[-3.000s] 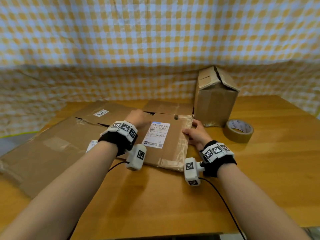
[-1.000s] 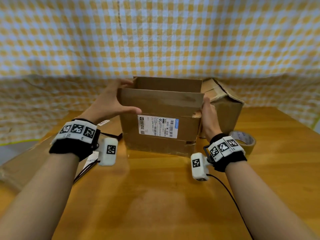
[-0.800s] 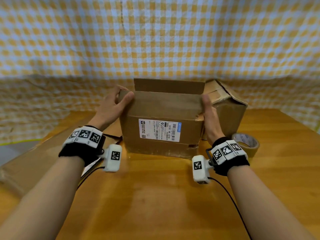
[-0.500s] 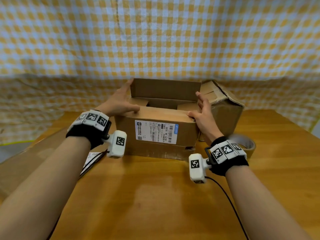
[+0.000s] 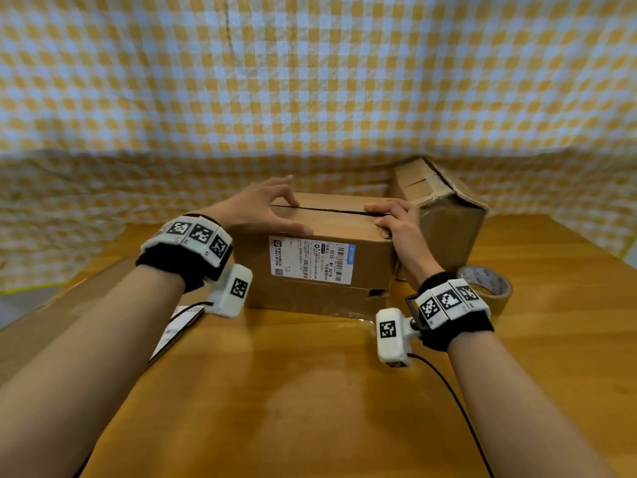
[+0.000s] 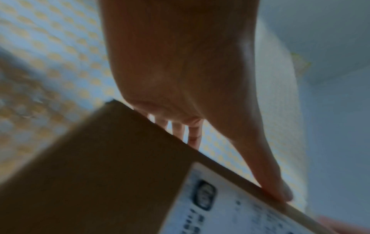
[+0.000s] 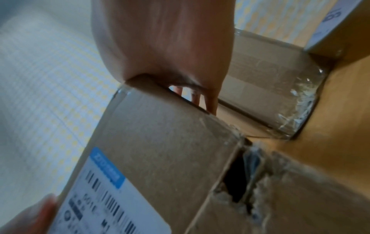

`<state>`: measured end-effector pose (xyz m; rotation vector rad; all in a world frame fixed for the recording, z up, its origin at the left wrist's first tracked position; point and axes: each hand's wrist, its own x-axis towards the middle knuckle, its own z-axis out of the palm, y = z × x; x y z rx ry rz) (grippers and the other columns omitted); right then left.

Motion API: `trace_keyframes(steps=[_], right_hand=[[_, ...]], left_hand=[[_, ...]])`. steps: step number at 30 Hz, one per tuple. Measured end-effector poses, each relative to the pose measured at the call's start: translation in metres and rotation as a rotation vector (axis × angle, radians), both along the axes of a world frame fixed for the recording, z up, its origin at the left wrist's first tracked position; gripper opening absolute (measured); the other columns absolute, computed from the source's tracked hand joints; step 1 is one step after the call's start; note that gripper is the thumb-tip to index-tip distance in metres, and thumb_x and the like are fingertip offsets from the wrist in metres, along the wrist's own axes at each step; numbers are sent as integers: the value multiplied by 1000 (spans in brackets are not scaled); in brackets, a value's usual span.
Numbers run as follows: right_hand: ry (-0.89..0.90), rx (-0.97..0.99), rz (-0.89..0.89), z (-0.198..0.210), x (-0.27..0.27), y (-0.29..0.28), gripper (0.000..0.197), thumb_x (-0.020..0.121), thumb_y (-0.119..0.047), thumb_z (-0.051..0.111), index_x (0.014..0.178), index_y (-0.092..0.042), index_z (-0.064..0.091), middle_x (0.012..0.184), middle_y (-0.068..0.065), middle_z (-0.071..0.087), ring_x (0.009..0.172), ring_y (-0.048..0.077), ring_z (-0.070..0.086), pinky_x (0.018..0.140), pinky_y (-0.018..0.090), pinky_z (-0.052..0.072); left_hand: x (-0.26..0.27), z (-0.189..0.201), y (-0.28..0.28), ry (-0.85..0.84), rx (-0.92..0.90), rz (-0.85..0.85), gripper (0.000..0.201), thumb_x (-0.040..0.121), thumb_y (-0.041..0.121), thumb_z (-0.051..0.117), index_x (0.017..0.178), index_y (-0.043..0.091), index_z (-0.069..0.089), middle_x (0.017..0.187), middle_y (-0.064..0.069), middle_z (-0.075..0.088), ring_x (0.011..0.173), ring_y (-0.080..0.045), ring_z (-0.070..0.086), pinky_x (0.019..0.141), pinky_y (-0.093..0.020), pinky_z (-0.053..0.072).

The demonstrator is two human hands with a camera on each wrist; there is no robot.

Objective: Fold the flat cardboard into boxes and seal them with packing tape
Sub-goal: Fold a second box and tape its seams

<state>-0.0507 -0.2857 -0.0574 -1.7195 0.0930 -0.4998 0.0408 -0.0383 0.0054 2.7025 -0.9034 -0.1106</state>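
A brown cardboard box [image 5: 320, 270] with a white shipping label [image 5: 312, 258] stands on the wooden table [image 5: 310, 391]. Its two top flaps lie folded down and meet at a dark seam [image 5: 327, 210]. My left hand [image 5: 265, 210] presses flat on the left end of the top, its thumb along the front edge. My right hand [image 5: 396, 219] presses on the right end, fingers bent over the seam. The left wrist view shows the left hand [image 6: 180, 79] above the box's edge [image 6: 120, 158]. In the right wrist view the right hand [image 7: 164, 47] rests on the box's torn corner [image 7: 180, 142]. A roll of brown packing tape [image 5: 489, 288] lies right of the box.
A second, taller cardboard box [image 5: 444, 215] stands behind on the right, close to my right hand. Flat cardboard sheets [image 5: 69, 305] lie on the left of the table. A yellow checked cloth [image 5: 310, 81] hangs behind. Cables run from both wrist cameras.
The flat cardboard was lifted and opened into a box. Both hands then folded the top flaps down, and they now press the closed flaps.
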Motion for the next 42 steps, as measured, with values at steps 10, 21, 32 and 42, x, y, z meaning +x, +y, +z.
trace_keyframes(steps=[10, 21, 32, 42], right_hand=[[222, 246, -38, -49, -3, -19, 59, 97, -69, 32, 137, -32, 54, 133, 0, 64, 123, 18, 58, 108, 47, 43], [412, 496, 168, -43, -16, -18, 64, 98, -70, 28, 127, -23, 60, 126, 11, 64, 119, 35, 58, 103, 56, 46], [270, 129, 268, 4, -27, -4, 49, 87, 2, 50, 129, -21, 56, 91, 11, 62, 63, 17, 63, 52, 28, 52], [415, -54, 199, 16, -26, 6, 36, 82, -37, 61, 116, -26, 63, 107, 0, 58, 106, 25, 58, 77, 40, 55]], left_hand=[[-8, -23, -23, -307, 52, -84, 109, 47, 98, 57, 137, 38, 39, 140, 12, 51, 119, -16, 52, 92, -37, 45], [-25, -13, 29, -15, -753, 127, 81, 59, 73, 77, 121, 26, 59, 107, 12, 68, 84, -8, 71, 70, -23, 56], [-36, -101, 9, 874, -936, 364, 61, 99, 60, 32, 134, 16, 54, 110, -9, 71, 87, -21, 72, 69, -37, 60], [-38, -68, 1, 527, -1132, 301, 75, 86, 66, 60, 151, 42, 30, 152, 7, 37, 133, -20, 43, 97, -41, 47]])
